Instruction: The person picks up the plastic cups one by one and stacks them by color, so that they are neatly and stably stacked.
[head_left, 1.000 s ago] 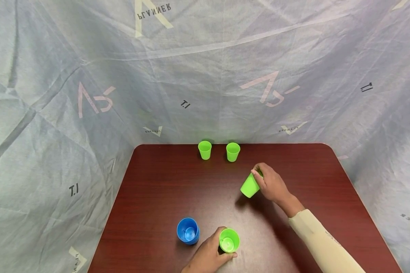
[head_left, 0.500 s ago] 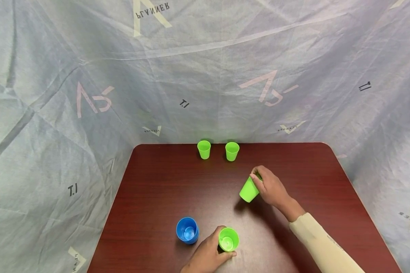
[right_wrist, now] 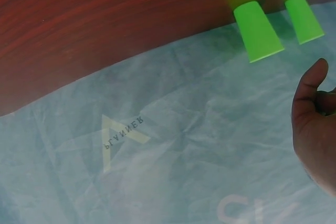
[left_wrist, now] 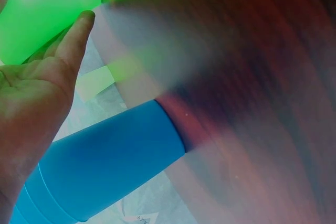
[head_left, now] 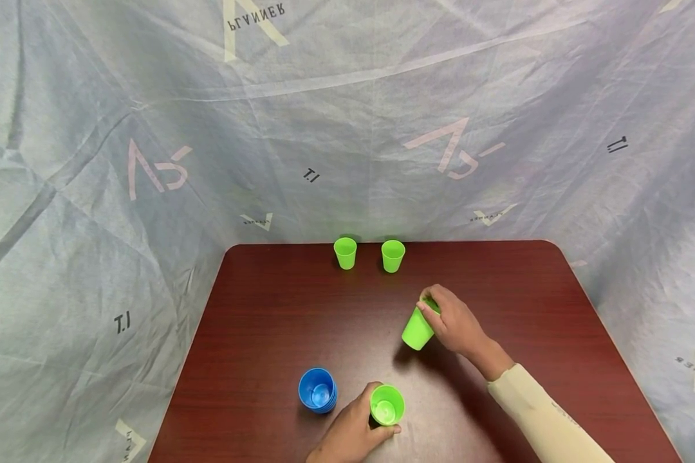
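Currently the bench (head_left: 255, 315) spans the lower frame; the right hand (head_left: 456, 323), centre-right, and left hand (head_left: 353, 429), bottom centre, respectively hold a tilted green cup (head_left: 417, 332) and upright green cup (head_left: 387, 405); a loosened pinch could drop the former.

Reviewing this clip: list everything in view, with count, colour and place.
Far green cups: 2, green, upright near the table's far edge
Near green cup: 1, green, upright in the left hand
Tilted green cup: 1, green, in the right hand
Nested blue cups: one stack, exact count unclear, blue, left of the left hand
Table: 1, dark red-brown, beneath the cups
Printed cloth: count unclear, grey, behind and beside the table
Sleeve: 1, cream, right forearm
Hands: 2, bare, each holding a green cup
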Demonstrator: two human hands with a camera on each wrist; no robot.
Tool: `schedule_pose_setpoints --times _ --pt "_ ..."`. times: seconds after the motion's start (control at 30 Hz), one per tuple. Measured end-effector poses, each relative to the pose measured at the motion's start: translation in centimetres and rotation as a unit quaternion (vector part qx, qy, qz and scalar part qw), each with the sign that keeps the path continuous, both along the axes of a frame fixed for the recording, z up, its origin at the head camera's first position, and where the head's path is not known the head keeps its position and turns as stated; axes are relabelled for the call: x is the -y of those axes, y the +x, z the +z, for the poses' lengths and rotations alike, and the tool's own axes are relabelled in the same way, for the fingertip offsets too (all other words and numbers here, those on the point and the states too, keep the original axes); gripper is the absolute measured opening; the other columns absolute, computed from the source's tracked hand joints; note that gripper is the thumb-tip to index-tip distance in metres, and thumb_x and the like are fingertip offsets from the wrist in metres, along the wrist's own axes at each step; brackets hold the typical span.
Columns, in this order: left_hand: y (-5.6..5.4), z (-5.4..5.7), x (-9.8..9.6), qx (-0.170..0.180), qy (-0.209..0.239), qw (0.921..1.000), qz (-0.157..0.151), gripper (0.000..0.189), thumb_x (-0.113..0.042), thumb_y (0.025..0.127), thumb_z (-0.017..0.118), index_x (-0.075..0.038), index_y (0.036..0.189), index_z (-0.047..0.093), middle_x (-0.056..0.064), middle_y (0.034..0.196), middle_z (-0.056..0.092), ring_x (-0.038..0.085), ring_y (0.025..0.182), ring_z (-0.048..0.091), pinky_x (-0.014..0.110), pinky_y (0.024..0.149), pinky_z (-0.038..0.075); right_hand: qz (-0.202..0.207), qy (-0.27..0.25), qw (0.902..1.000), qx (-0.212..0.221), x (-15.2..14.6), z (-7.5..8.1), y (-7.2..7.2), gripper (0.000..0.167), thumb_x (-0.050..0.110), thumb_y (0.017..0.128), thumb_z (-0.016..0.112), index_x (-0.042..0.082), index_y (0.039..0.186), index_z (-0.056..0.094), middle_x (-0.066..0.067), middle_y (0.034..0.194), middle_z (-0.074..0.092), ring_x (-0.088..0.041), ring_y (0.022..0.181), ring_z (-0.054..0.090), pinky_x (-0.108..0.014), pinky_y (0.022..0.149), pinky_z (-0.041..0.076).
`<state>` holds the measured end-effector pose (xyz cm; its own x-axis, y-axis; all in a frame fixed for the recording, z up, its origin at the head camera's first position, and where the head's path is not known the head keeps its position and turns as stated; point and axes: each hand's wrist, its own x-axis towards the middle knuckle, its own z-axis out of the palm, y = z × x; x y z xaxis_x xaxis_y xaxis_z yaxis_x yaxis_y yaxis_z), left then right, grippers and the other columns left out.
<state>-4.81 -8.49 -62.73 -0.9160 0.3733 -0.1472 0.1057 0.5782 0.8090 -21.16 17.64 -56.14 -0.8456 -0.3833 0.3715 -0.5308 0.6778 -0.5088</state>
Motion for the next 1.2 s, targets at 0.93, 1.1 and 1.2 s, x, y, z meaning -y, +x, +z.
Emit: schedule_pose_setpoints --times 0.93,1.1,1.2 --pt "0.2 -0.5 -0.2 -0.016 -0.002 0.9998 0.006 0.067 -0.051 0.091 0.081 -0.026 0.145 0.050 -0.008 0.125 0.071 0.002 0.109 0.065 0.028 0.092 0.056 0.077 -0.003 0.9963 -0.037 2.0 0.3 1.9 0.008 0.019 0.103 0.065 0.015 0.109 0.061 0.005 0.099 0.060 -0.007 0.089 0.053 -0.032 0.078 0.051" --pt "0.2 -0.5 -0.2 -0.012 -0.005 0.9999 0.009 0.068 -0.052 0.091 0.081 -0.027 0.146 0.049 -0.009 0.126 0.070 0.003 0.111 0.065 0.030 0.094 0.057 0.089 -0.006 0.9953 -0.036 2.3 0.3 2.2 0.010 0.019 0.101 0.066 0.015 0.109 0.061 0.006 0.098 0.061 -0.008 0.089 0.055 -0.031 0.079 0.052" --pt "0.2 -0.5 -0.2 -0.010 -0.003 0.9999 0.009 0.069 -0.052 0.091 0.081 -0.026 0.146 0.049 -0.009 0.126 0.070 0.003 0.111 0.066 0.030 0.094 0.057 0.097 -0.004 0.9943 -0.043 2.4 0.3 2.3 0.010 0.019 0.101 0.067 0.016 0.109 0.061 0.007 0.098 0.060 -0.008 0.090 0.056 -0.031 0.080 0.052"
